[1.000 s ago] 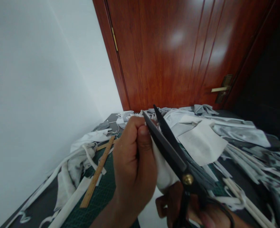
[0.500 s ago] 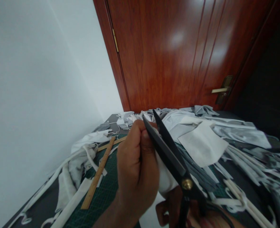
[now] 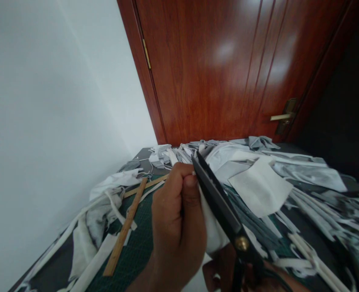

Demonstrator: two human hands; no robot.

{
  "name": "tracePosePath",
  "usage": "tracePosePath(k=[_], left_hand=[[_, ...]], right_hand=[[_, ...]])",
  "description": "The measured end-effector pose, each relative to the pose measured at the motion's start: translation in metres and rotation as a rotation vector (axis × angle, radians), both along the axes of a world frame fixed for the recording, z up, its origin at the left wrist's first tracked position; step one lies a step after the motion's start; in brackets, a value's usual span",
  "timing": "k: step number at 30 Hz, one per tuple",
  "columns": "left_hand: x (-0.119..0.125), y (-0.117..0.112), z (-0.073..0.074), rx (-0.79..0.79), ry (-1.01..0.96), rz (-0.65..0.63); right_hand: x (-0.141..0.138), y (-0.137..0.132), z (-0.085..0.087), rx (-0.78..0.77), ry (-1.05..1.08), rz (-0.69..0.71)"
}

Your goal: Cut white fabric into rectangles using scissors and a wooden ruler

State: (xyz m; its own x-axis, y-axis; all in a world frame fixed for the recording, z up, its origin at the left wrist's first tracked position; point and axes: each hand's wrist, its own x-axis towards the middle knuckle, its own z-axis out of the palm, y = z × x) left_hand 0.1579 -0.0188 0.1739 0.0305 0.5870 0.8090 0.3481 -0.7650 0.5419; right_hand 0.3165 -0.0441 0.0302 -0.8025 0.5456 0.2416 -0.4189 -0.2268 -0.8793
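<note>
Between the thumb and curled fingers of my left hand [image 3: 179, 223] is a white cloth [image 3: 212, 233], bunched and hanging down behind the fingers. My right hand [image 3: 225, 265], low in the picture and partly cut off, grips a pair of black scissors [image 3: 220, 202] with a brass pivot screw. The blades point up and away beside my left thumb, with only a narrow gap between their tips. They pass in front of the cloth. Whether they touch its edge is hard to make out.
Two crossed wooden rulers [image 3: 125, 229] lie on a green cutting mat [image 3: 139, 243] at left. White and grey fabric scraps [image 3: 106, 211] cover much of the table. A pale square cloth [image 3: 261, 186] and long strips [image 3: 319, 263] lie at right. Behind stands a brown wooden door [image 3: 204, 81].
The scissor blades have drawn closer together, and their tips sit slightly lower and further right. My left hand keeps its pinch on the cloth, a little lower in view.
</note>
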Motion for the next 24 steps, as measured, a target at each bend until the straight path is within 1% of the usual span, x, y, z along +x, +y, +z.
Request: tracePosePath(k=[3, 6, 8, 10, 12, 15, 17, 19, 21, 22, 24], left_hand=[[0.000, 0.003, 0.001, -0.017, 0.012, -0.019], [-0.001, 0.008, 0.003, -0.051, 0.017, -0.041], [-0.004, 0.012, 0.006, -0.070, 0.015, -0.046], [-0.007, 0.015, 0.009, -0.102, 0.024, -0.028], [-0.011, 0.020, 0.013, -0.143, 0.045, 0.000], [-0.017, 0.026, 0.017, -0.198, 0.052, 0.015], [-0.019, 0.031, 0.018, -0.235, 0.036, 0.006], [-0.022, 0.035, 0.018, -0.276, 0.022, 0.002], [-0.024, 0.040, 0.017, -0.310, 0.013, 0.006], [-0.025, 0.042, 0.017, -0.322, 0.009, 0.010], [-0.026, 0.047, 0.016, -0.348, 0.003, 0.011]], right_hand=[[-0.005, -0.005, 0.001, 0.001, 0.013, -0.077], [-0.007, 0.001, 0.007, 0.017, 0.026, -0.147], [-0.005, 0.007, 0.016, 0.030, 0.032, -0.181], [0.002, 0.012, 0.030, 0.058, 0.015, -0.257], [0.010, 0.013, 0.049, 0.096, -0.082, -0.423], [0.022, 0.010, 0.076, 0.173, -0.379, -0.767], [0.026, 0.010, 0.090, 0.293, -0.541, -0.967], [0.027, 0.015, 0.099, 0.432, -0.620, -1.129], [0.024, 0.022, 0.105, 0.513, -0.644, -1.236], [0.021, 0.027, 0.107, 0.518, -0.646, -1.262], [0.016, 0.036, 0.110, 0.495, -0.634, -1.266]])
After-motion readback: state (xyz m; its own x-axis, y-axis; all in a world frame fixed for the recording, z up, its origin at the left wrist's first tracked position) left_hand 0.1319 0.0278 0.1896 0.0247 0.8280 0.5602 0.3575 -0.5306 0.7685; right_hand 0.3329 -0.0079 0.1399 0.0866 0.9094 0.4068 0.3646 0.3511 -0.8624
